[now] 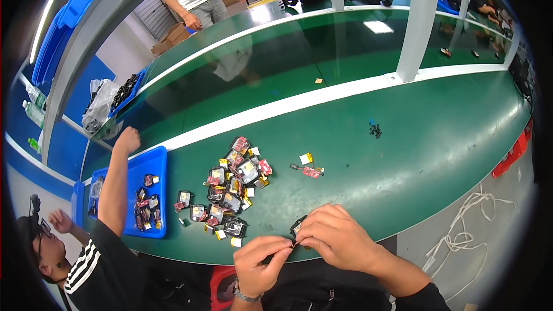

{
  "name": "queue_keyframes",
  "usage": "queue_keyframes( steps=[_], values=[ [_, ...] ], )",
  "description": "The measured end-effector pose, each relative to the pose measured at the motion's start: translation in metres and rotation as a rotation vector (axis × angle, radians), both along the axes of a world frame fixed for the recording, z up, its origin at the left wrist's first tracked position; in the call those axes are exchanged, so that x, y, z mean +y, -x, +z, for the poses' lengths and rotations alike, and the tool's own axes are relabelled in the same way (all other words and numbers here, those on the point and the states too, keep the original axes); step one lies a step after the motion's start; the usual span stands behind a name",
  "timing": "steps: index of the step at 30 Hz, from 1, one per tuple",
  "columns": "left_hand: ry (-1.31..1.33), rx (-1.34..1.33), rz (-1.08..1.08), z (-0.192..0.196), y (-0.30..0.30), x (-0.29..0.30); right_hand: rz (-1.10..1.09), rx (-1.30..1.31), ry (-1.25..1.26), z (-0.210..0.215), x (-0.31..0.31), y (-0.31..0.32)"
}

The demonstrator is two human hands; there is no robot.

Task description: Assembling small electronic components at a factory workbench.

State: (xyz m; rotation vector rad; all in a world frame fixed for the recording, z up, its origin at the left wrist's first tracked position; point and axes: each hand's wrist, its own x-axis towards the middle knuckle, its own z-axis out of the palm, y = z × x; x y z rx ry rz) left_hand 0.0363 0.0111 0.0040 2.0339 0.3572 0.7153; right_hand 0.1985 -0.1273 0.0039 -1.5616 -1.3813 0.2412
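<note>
At the table's near edge, my right hand (337, 239) is closed round a small black device housing (296, 227), mostly hidden behind the fingers. Close against it, my left hand (260, 266) pinches thumb to forefinger; whatever sits at those fingertips is too small to name. Ahead of my hands lies a red circuit board (312, 172) with a wired black part and a silver-yellow battery (305, 158) beside it. To the left is a loose pile of opened black housings (230, 201) with red boards and silver-yellow batteries.
A blue tray (163, 190) with several similar units stands at the left, under a co-worker's arm (115, 190). Small black pieces (375, 131) lie on the green table (438, 138). A white rail (230, 124) with grey posts (416, 29) crosses behind. Another person (199, 0) stands beyond.
</note>
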Motion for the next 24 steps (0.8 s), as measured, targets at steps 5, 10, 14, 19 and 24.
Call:
queue_keyframes(
  steps=[5,10,14,19,24],
  values=[
    [0.037,0.017,-0.025,0.000,-0.002,0.000,0.008,0.009,-0.004,0.001,-0.002,-0.003],
    [0.072,0.079,-0.071,0.006,0.000,0.002,0.045,0.020,-0.008,0.000,0.000,-0.003],
    [0.112,0.083,-0.093,0.009,-0.005,0.001,0.054,0.012,-0.002,0.001,-0.003,-0.004],
    [0.113,0.086,-0.109,0.008,-0.004,0.002,0.062,0.016,0.006,0.001,-0.001,-0.004],
    [0.131,0.100,-0.081,0.009,-0.003,-0.001,0.035,-0.012,-0.004,0.001,-0.002,-0.001]
  ],
)
